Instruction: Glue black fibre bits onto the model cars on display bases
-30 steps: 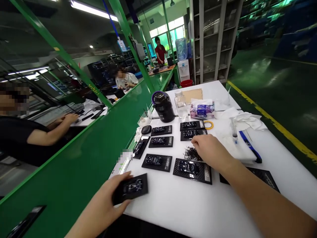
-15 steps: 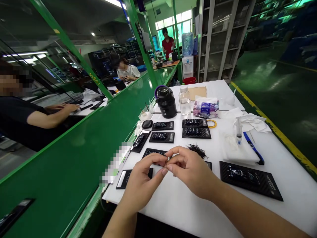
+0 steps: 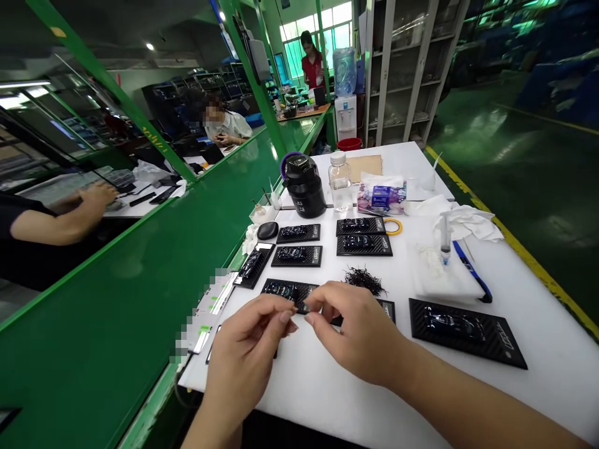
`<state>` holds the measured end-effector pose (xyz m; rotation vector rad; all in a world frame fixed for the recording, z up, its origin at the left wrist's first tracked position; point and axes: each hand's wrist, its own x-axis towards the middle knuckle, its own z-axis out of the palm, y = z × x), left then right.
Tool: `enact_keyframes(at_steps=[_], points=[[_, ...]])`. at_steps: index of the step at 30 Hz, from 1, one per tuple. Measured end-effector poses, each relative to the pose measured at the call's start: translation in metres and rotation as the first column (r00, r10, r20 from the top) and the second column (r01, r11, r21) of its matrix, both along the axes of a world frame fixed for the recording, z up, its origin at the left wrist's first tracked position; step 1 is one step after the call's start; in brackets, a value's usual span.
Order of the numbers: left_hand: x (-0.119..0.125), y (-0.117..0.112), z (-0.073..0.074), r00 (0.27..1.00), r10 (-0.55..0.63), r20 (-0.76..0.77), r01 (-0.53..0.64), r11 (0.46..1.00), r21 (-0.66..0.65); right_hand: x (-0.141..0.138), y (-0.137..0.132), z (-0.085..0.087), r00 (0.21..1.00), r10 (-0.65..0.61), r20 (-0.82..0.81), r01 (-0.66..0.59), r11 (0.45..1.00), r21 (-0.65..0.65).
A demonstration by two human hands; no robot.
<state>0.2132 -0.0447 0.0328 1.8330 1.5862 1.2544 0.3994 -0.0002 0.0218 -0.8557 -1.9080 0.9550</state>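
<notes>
My left hand (image 3: 253, 343) is closed in a pinch, thumb against forefinger; whatever it holds is too small to name. Just beside it, my right hand (image 3: 358, 327) pinches a tiny dark piece (image 3: 303, 308) whose kind I cannot make out. Both hands are raised over the near part of the white table, their fingertips slightly apart. Behind the fingers lies a black textured plate with a glossy dark model car (image 3: 283, 289), partly covered. Beyond my right hand is a heap of thin black strips (image 3: 364, 280). A larger plate with a model car (image 3: 461, 327) lies to the right.
Several more car plates (image 3: 297, 255) lie across the white table (image 3: 327, 393). Behind them stand a black jug (image 3: 304, 187), a clear bottle (image 3: 341, 187) and a tissue pack (image 3: 381, 198). A syringe (image 3: 445, 240) and blue cutter (image 3: 472, 269) are at right. Co-workers sit beyond the green partition (image 3: 154, 243).
My hands have moved apart a little, the left one shifting left and its fingertips parting from the right's. The whole view has swung slightly, so the table appears further left.
</notes>
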Motion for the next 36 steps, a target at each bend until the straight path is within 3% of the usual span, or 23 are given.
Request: enact_keyframes(at_steps=[3, 5, 9, 14, 19, 23, 25, 32, 34, 36], points=[[-0.004, -0.001, 0.005, 0.934, -0.034, -0.355, 0.114, 0.972, 0.206, 0.0, 0.002, 0.0, 1.0, -0.005, 0.011, 0.005, 0.999, -0.045], [-0.006, 0.0, 0.006, 0.876, 0.013, -0.482, 0.148, 0.944, 0.295, -0.001, 0.003, 0.0, 1.0, 0.009, 0.018, -0.008, 0.999, -0.052], [-0.004, 0.001, 0.002, 0.807, 0.104, -0.581, 0.128, 0.93, 0.345, -0.003, 0.002, -0.003, 0.999, 0.031, 0.043, -0.03, 0.999, -0.029], [0.001, 0.003, 0.0, 0.748, 0.085, -0.659, 0.208, 0.912, 0.354, -0.002, 0.001, -0.007, 0.996, 0.025, 0.082, -0.027, 0.999, 0.027], [0.004, 0.003, 0.002, 0.803, 0.022, -0.595, 0.213, 0.923, 0.322, -0.003, 0.002, -0.009, 0.995, -0.001, 0.105, -0.01, 0.995, 0.096], [0.002, 0.0, 0.002, 0.939, -0.111, -0.327, 0.159, 0.98, 0.122, -0.004, 0.0, -0.004, 1.0, -0.009, -0.029, 0.011, 0.998, 0.055], [0.0, -0.001, 0.0, 0.97, -0.146, -0.193, 0.157, 0.987, 0.043, -0.005, -0.002, -0.002, 0.997, 0.003, -0.078, -0.002, 1.0, 0.016], [-0.006, 0.0, -0.007, 0.974, -0.216, -0.06, 0.203, 0.963, -0.177, -0.011, -0.005, -0.004, 0.996, 0.034, -0.08, -0.037, 0.999, -0.036], [-0.006, -0.001, -0.008, 0.968, -0.247, -0.045, 0.232, 0.95, -0.206, -0.014, -0.005, -0.008, 0.999, 0.027, -0.031, -0.026, 0.999, 0.031], [-0.007, -0.004, -0.011, 0.964, -0.264, -0.037, 0.248, 0.938, -0.241, -0.017, -0.004, -0.012, 0.999, -0.008, 0.041, 0.0, 0.983, 0.184]])
